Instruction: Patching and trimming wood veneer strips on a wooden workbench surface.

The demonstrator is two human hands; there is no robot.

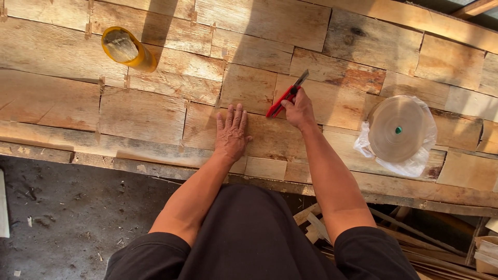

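My left hand [231, 130] lies flat, fingers together, pressing on a thin sheet of wood veneer [270, 137] on the work surface. My right hand [300, 110] grips a red utility knife [284, 97] with its blade extended, the tip pointing away from me over the seam between veneer pieces. The two hands are close together, the knife just right of my left fingertips. The surface is a patchwork of overlapping veneer pieces [140, 111].
A yellow cup-like container [127, 49] lies on its side at the back left. A large roll of tape in a clear plastic bag [398, 132] rests at the right. Grey concrete floor [67, 218] lies at lower left; wood offcuts [415, 243] are piled at lower right.
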